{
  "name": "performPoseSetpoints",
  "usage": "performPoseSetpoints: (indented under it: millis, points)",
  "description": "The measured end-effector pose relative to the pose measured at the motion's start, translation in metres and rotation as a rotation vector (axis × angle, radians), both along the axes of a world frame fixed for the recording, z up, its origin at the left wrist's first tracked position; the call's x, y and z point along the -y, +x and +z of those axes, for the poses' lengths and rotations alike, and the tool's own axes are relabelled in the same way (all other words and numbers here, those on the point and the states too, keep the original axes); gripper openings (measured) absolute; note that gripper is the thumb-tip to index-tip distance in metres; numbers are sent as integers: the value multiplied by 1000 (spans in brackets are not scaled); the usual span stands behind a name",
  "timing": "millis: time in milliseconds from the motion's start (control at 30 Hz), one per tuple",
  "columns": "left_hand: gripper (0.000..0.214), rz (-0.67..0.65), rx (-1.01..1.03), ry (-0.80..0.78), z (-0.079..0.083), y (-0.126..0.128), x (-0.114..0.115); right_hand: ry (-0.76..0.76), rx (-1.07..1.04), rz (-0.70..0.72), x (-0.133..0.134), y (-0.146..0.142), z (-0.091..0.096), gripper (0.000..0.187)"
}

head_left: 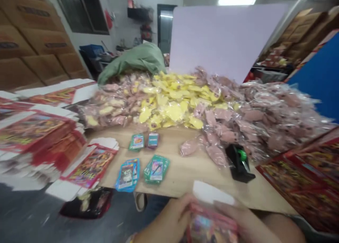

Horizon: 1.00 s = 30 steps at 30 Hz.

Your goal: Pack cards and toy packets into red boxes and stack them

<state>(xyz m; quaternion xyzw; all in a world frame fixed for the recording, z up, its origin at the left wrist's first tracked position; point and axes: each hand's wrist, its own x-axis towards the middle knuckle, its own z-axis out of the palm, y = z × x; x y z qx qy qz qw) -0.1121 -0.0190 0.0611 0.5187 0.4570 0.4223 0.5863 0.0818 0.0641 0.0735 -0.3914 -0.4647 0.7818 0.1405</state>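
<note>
Low in the view, in front of the table edge, I hold a red printed cardboard box [212, 227] between both hands. Its white flap [212, 193] stands up, and blur softens its picture. My left hand [176, 214] is closed on the left side of the box, and my right hand [242, 216] grips the right side near the flap. Beyond the box lie small stacks of cards: a blue-edged stack [127, 176], a green-edged stack [156, 169], a smaller green stack [137, 142] and a dark purple stack [153, 140]. A black tape dispenser [239, 163] with green inside stands to the right.
Yellow pieces [172, 105] and pink pieces in clear bags [265, 119] are heaped across the back of the table [182, 174]. Flattened red boxes [39, 133] pile up at left, with more red boxes [304, 179] at right. A green sack [135, 59] lies behind.
</note>
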Motion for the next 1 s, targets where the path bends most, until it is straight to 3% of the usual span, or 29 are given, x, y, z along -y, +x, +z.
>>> performPoseSetpoints:
  millis: [133, 200, 300, 400, 600, 800, 900, 1000]
  points:
    - [20, 35, 79, -117, -34, 8, -5, 171, 49, 306, -6, 3, 8, 40]
    - [28, 45, 149, -157, -40, 13, -7, 269, 129, 314, -4, 5, 12, 39]
    - [33, 10, 173, -164, -36, 16, -9, 447, 213, 244, 2, 3, 15, 36]
    - [36, -65, 160, -160, -25, 13, -11, 637, 261, 320, 6, 2, 22, 36]
    - [35, -159, 155, -142, -13, 8, -12, 587, 251, 409, -2, 4, 37, 36]
    - [43, -150, 79, -121, -20, 5, -2, 669, 248, 553, -4, 5, 44, 33]
    - [58, -175, 40, -87, -24, 0, 1, 747, 238, 629, 11, 8, 42, 46]
    - [78, -267, -98, 23, -15, -5, -5, 888, 351, 591, 31, 13, 31, 61]
